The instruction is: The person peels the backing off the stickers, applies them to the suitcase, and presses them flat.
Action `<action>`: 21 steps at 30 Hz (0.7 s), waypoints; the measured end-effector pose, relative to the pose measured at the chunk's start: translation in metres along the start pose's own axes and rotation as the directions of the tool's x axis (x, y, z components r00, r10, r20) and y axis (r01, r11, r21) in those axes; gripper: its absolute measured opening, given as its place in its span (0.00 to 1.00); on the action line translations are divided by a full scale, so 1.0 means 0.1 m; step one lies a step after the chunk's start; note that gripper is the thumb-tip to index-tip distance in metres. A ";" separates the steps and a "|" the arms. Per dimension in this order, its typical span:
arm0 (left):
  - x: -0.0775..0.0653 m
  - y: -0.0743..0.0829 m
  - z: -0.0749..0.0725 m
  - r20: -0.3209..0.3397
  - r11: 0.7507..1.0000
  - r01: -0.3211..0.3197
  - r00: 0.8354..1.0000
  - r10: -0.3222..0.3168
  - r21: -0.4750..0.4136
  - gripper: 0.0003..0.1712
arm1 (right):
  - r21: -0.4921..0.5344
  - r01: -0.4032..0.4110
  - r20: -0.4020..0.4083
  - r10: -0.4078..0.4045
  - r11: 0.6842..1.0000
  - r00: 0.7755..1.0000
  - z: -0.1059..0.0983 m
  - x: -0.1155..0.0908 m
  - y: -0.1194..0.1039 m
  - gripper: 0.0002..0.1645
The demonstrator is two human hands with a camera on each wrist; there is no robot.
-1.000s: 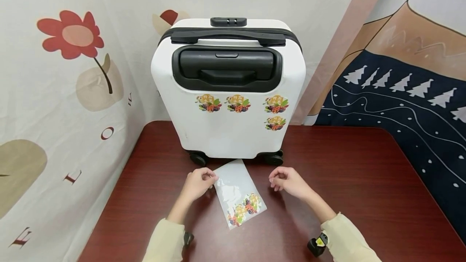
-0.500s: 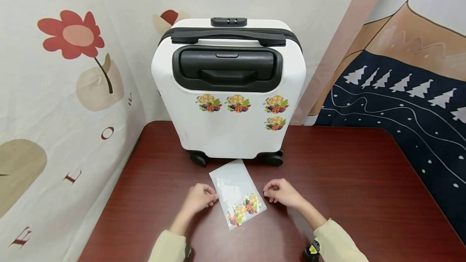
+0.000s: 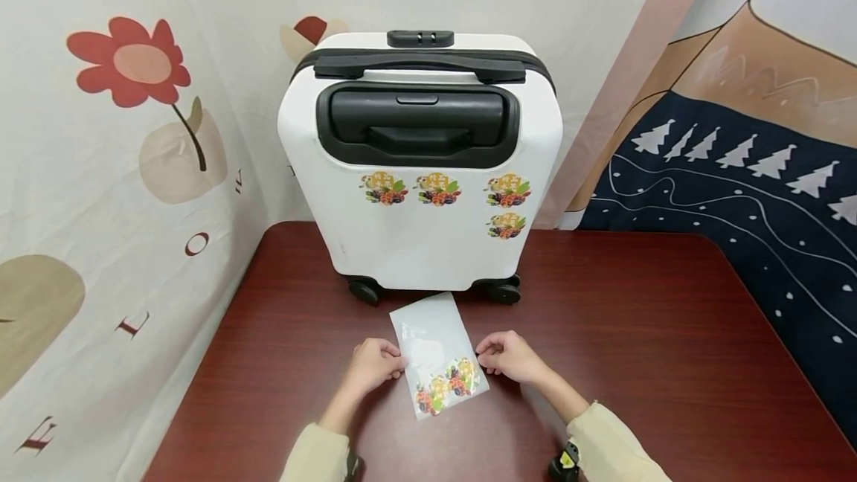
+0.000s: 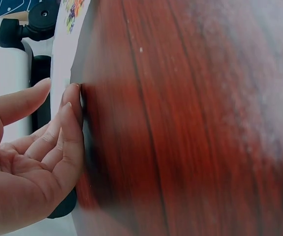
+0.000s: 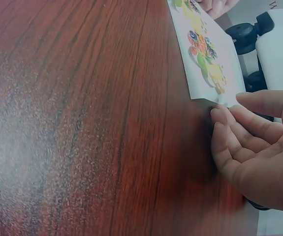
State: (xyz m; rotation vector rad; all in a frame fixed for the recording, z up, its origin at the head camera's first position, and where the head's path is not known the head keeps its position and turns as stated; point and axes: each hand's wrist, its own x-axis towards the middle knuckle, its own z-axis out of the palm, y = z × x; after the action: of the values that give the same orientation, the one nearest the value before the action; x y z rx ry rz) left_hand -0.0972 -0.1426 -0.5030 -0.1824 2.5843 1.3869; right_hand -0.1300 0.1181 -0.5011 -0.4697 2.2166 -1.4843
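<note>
A white sticker sheet [image 3: 428,337] with colourful fruit stickers [image 3: 445,387] along its near end lies on the table. My left hand [image 3: 375,367] is at its left edge; in the left wrist view the thumb stands apart from the fingers [image 4: 72,113], whose tips are right by the edge. At the right edge my right hand [image 3: 512,358] pinches the sheet near its lower corner, its thumb [image 5: 259,103] above and fingers bent below. Behind the sheet a white suitcase [image 3: 415,236] stands upright, with several matching fruit stickers [image 3: 437,190] under its black handle recess.
The suitcase's black wheels [image 3: 504,291] rest on the dark red wooden table [image 3: 636,333], close beyond the sheet's far end. A pale patterned cloth [image 3: 221,21] hangs behind and to the left, a navy one with white trees [image 3: 723,169] to the right.
Both hands have moved toward the near part of the sheet, the right one inward to its edge. The sheet has turned slightly, its far end shifting right.
</note>
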 end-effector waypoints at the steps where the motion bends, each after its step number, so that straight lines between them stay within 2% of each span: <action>1: 0.00 0.01 0.00 -0.001 1.000 0.003 1.000 -0.003 0.002 0.06 | 0.003 -0.002 -0.001 0.002 1.000 1.000 0.00 0.00 -0.01 0.06; 7: 0.00 0.02 0.04 -0.005 1.000 0.002 1.000 -0.002 0.032 0.07 | -0.007 -0.019 -0.002 0.019 1.000 1.000 0.03 0.02 0.00 0.06; 13: 0.00 0.02 0.05 -0.007 0.999 -0.009 1.000 0.009 0.052 0.07 | -0.035 0.000 -0.004 0.000 0.999 1.000 0.03 0.01 0.01 0.02; 16: -0.01 0.03 0.05 -0.006 1.000 -0.012 1.000 0.012 0.013 0.06 | -0.038 0.003 -0.004 -0.003 0.999 1.000 0.02 -0.01 0.00 0.02; 21: 0.00 0.02 0.05 0.014 0.991 0.007 1.000 -0.005 -0.137 0.06 | -0.019 -0.005 -0.006 0.005 1.000 1.000 0.02 -0.02 0.01 0.03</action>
State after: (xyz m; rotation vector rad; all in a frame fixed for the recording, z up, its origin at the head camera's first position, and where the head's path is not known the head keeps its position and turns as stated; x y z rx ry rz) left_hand -0.0972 -0.1370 -0.5043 -0.2004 2.4763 1.5582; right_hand -0.1273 0.1179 -0.5024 -0.4663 2.2368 -1.4648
